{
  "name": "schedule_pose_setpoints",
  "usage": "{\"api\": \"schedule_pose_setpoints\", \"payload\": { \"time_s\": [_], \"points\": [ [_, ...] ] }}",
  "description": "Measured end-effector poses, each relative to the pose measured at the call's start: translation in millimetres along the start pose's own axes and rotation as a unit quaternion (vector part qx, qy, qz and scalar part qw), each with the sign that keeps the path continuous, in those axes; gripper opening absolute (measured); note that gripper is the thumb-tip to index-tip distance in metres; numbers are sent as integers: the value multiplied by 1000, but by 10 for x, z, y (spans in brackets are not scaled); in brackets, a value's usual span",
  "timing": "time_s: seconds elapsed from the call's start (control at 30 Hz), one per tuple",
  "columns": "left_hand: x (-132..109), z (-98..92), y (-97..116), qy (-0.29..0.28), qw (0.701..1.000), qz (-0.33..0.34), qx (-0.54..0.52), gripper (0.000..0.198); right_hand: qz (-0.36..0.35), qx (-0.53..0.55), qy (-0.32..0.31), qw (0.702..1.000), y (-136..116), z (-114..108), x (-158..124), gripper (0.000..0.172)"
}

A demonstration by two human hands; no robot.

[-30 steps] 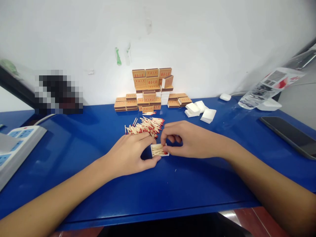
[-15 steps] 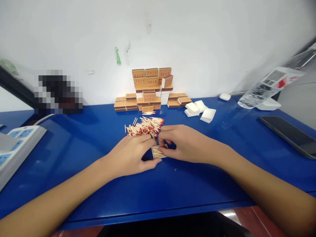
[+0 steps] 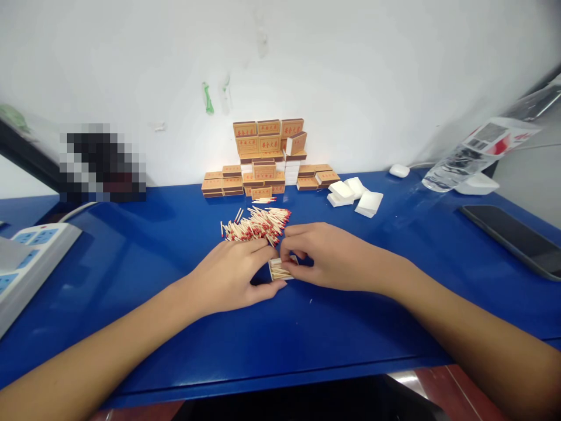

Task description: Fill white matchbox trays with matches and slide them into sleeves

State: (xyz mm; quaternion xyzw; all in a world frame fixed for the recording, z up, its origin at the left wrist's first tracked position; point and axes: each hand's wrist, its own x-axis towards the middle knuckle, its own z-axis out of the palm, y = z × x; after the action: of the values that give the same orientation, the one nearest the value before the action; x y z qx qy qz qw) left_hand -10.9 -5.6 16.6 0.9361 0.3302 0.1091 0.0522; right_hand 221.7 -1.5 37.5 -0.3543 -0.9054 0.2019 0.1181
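A small white matchbox tray [image 3: 275,278] with matchsticks [image 3: 279,271] in it lies on the blue table. My left hand [image 3: 234,275] curves round the tray's left end, forefinger at the far side and thumb at the near side, gripping it. Over the tray's right half, my right hand [image 3: 319,257] has its thumb and fingers pinched down among the matchsticks; its fingertips partly hide the contents. Just beyond the hands spreads a loose pile of red-tipped matches [image 3: 263,225]. A few more matches [image 3: 264,200] lie behind that pile.
Orange matchboxes [image 3: 269,144] are stacked against the wall, with lower stacks on both sides. Folded white paper pieces [image 3: 369,203] lie right of them. Farther right are a phone [image 3: 517,237], a clear plastic bottle [image 3: 460,161] and a white earphone case [image 3: 399,171]. A power strip [image 3: 39,257] sits left.
My right fingers have shifted very slightly in the tray, and the matchsticks there lie a little differently. My left hand has stayed in place.
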Motion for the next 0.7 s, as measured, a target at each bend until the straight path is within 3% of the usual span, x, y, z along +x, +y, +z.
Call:
{"api": "schedule_pose_setpoints", "payload": {
  "time_s": [0.3,0.7],
  "points": [
    [-7,13,-13,13,1000,5,-3,31,-8,-21,27,999,21,39,-7,6],
    [2,8,-16,5,1000,11,-2,33,13,-43,-22,999,-21,-43,-32,8]
  ]
}}
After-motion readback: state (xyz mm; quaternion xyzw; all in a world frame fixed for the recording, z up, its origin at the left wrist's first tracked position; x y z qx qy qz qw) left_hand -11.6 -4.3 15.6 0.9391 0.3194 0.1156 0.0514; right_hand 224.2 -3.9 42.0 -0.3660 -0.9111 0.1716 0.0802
